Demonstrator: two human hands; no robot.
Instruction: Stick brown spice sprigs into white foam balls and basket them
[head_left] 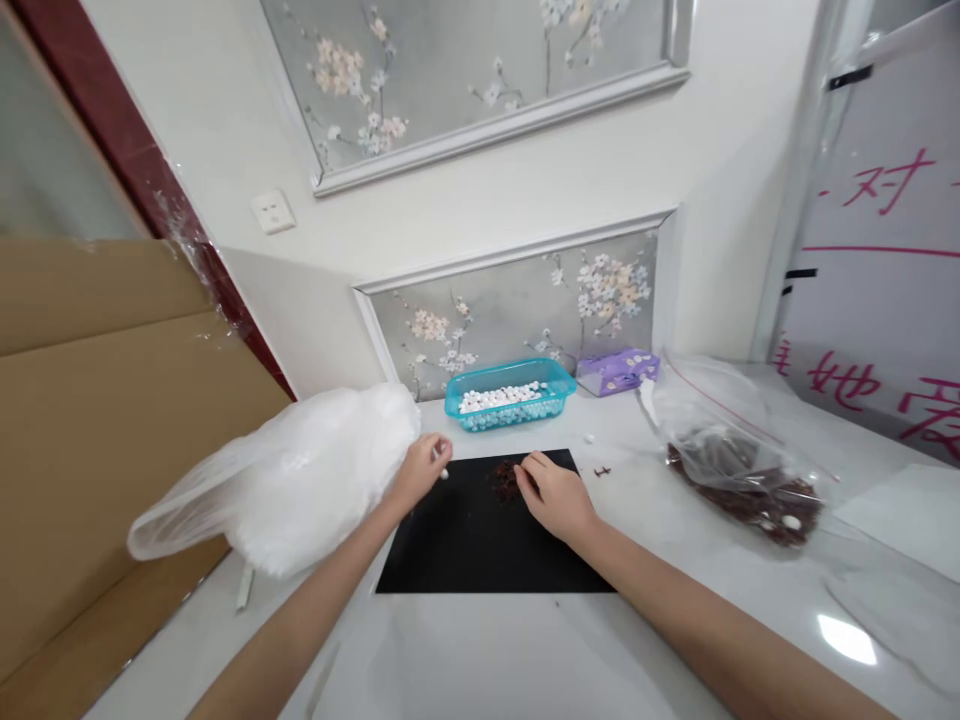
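Note:
My left hand (pixel 424 466) is closed over the upper left corner of the black mat (pixel 457 545). Its fingers pinch a small white piece (pixel 445 474), whose kind I cannot make out. My right hand (pixel 555 492) is over the mat's right side, fingertips drawn together beside a little heap of dark brown bits (pixel 504 480). Whatever those fingertips hold is hidden. Behind the mat stands a teal plastic basket (pixel 461 424) with many small white pieces (pixel 502 398) inside.
Left of the mat lies a bulging white plastic bag (pixel 322 480), beside a cardboard box (pixel 112 400). A clear zip bag of brown material (pixel 750 480) lies at right. Near the wall sits a purple packet (pixel 619 372). Loose brown bits (pixel 602 471) dot the white table (pixel 480 650).

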